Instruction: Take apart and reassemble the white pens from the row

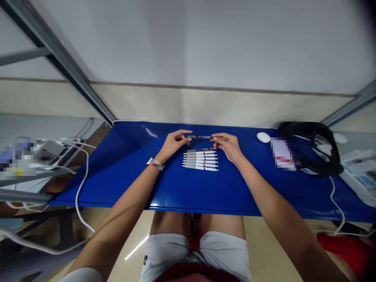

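Between my two hands a dark pen (201, 137) is held level, just beyond a row of pens. My left hand (175, 141) pinches its left end, and the fingers of my right hand (227, 144) close on its right end. Below it on the blue table lie several white-and-grey pens (201, 160) side by side, tips to the left. The topmost one in the row looks darker than the others. My right fingertips are close to the right ends of the upper pens.
The blue table (182, 192) meets the wall at the back. To the right sit a white oval object (263, 137), a blurred packet (282, 153) and a black strap-like headset (331, 152). A white cable (84, 184) hangs over the left edge, beside a metal frame post (100, 103).
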The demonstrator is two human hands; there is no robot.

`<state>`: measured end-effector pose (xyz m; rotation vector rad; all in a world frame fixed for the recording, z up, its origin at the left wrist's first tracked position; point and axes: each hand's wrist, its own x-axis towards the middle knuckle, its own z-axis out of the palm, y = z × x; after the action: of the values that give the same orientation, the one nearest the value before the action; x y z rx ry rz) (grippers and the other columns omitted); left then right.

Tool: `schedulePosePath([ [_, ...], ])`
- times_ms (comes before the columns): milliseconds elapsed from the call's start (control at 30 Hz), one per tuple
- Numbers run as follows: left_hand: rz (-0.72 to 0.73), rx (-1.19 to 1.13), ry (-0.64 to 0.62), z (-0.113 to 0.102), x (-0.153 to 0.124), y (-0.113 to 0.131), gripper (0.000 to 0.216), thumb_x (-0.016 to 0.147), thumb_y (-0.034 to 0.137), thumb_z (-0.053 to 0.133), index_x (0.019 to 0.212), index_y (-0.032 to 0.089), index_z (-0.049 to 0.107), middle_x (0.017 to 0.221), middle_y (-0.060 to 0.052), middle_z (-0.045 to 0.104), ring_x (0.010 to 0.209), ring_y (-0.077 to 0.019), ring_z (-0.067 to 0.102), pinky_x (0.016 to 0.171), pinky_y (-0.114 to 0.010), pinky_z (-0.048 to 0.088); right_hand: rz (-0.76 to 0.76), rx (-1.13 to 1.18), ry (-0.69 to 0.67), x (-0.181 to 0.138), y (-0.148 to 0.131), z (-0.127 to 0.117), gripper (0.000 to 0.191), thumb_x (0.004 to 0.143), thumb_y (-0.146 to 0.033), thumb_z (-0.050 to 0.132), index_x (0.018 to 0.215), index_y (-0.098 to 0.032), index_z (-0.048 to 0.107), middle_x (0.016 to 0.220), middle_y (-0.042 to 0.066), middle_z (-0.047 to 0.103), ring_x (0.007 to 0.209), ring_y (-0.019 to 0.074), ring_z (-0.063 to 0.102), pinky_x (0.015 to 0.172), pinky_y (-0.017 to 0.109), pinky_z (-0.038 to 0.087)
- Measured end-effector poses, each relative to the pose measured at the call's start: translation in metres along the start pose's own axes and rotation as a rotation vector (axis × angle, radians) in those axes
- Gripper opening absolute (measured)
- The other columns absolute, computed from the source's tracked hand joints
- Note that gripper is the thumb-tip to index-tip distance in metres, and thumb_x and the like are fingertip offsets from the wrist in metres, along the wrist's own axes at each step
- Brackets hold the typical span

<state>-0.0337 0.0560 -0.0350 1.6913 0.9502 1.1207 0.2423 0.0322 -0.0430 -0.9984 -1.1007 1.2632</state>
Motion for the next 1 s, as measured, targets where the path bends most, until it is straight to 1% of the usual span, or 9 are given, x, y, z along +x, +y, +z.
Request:
schedulePosePath([
  [67, 0.001, -0.006, -0.004, 0.0, 0.0, 0.0, 0.039, 0.096, 0.041, 0.075, 0.129, 0.022, 0.078, 0.076, -0.003, 0.073, 0.074, -0.0182, 0.068, 0.079, -0.035, 0.052, 0.005, 0.008, 0.004, 0.0, 0.0, 0.001, 0.035, 0.069, -0.04, 0.097, 0.095, -0.02, 0.086, 0.088, 0.008, 0.081, 0.064, 0.0147, 0.067, 0.062, 0.032, 0.058],
  [200, 0.03, -0.002, 0.023, -0.001, 0.001, -0.003, 0.061, 0.082, 0.033, 0.089, 0.14, 0.025, 0.072, 0.1, -0.005, 0.078, 0.086, -0.018, 0.071, 0.083, -0.033, 0.053, 0.013, -0.005, 0.019, 0.0, -0.001, 0.001, 0.036, 0.068, -0.04, 0.097, 0.095, -0.019, 0.085, 0.086, 0.007, 0.08, 0.064, 0.0143, 0.066, 0.061, 0.032, 0.057],
  [367, 0.01, 0.019, 0.018, -0.002, 0.003, -0.006, 0.048, 0.09, 0.036, 0.081, 0.135, 0.021, 0.074, 0.089, -0.005, 0.078, 0.08, -0.0175, 0.069, 0.082, -0.034, 0.053, 0.003, 0.0, 0.028, -0.001, -0.001, 0.002, 0.035, 0.068, -0.04, 0.097, 0.093, -0.02, 0.085, 0.086, 0.007, 0.08, 0.064, 0.0146, 0.066, 0.062, 0.032, 0.057],
  [467, 0.029, 0.038, 0.014, -0.002, 0.003, -0.008, 0.063, 0.083, 0.031, 0.087, 0.143, 0.023, 0.069, 0.103, -0.006, 0.08, 0.084, -0.0174, 0.07, 0.084, -0.033, 0.053, 0.0, -0.004, 0.022, -0.001, 0.0, 0.002, 0.035, 0.068, -0.041, 0.097, 0.093, -0.02, 0.085, 0.085, 0.007, 0.08, 0.063, 0.0145, 0.066, 0.061, 0.032, 0.057],
  [567, 0.014, 0.016, -0.009, -0.003, 0.003, -0.01, 0.053, 0.092, 0.035, 0.079, 0.142, 0.021, 0.068, 0.1, -0.008, 0.081, 0.092, -0.0208, 0.073, 0.09, -0.036, 0.054, 0.001, -0.016, 0.018, 0.0, 0.001, 0.002, 0.037, 0.068, -0.042, 0.097, 0.094, -0.02, 0.085, 0.086, 0.007, 0.08, 0.063, 0.0145, 0.066, 0.061, 0.032, 0.057],
  [700, 0.071, 0.056, 0.015, -0.004, 0.004, -0.011, 0.064, 0.085, 0.029, 0.085, 0.146, 0.024, 0.065, 0.117, -0.009, 0.08, 0.106, -0.0235, 0.074, 0.095, -0.037, 0.053, 0.004, -0.021, 0.009, 0.0, 0.002, 0.001, 0.036, 0.069, -0.042, 0.097, 0.095, -0.019, 0.085, 0.086, 0.007, 0.08, 0.063, 0.0146, 0.066, 0.061, 0.032, 0.056],
  [833, 0.031, 0.004, 0.0, -0.003, 0.004, -0.013, 0.043, 0.094, 0.034, 0.078, 0.134, 0.021, 0.072, 0.099, -0.007, 0.081, 0.094, -0.0211, 0.075, 0.094, -0.038, 0.055, 0.001, -0.014, 0.02, 0.001, 0.002, 0.001, 0.035, 0.069, -0.041, 0.096, 0.095, -0.019, 0.085, 0.085, 0.007, 0.08, 0.063, 0.0146, 0.066, 0.062, 0.032, 0.057],
  [933, 0.066, 0.011, 0.008, -0.002, 0.004, -0.013, 0.052, 0.087, 0.031, 0.084, 0.136, 0.021, 0.071, 0.104, -0.007, 0.081, 0.095, -0.0199, 0.074, 0.093, -0.036, 0.055, 0.005, -0.016, 0.022, 0.001, 0.003, 0.001, 0.035, 0.069, -0.041, 0.096, 0.095, -0.019, 0.085, 0.085, 0.007, 0.08, 0.062, 0.0144, 0.066, 0.061, 0.032, 0.057],
  [1000, 0.053, 0.04, 0.029, -0.002, 0.004, -0.013, 0.042, 0.09, 0.034, 0.082, 0.129, 0.021, 0.075, 0.104, -0.007, 0.082, 0.094, -0.0195, 0.074, 0.093, -0.036, 0.054, -0.002, -0.016, 0.019, 0.001, 0.003, 0.0, 0.035, 0.07, -0.04, 0.096, 0.095, -0.019, 0.085, 0.085, 0.007, 0.08, 0.062, 0.0144, 0.066, 0.061, 0.032, 0.056],
])
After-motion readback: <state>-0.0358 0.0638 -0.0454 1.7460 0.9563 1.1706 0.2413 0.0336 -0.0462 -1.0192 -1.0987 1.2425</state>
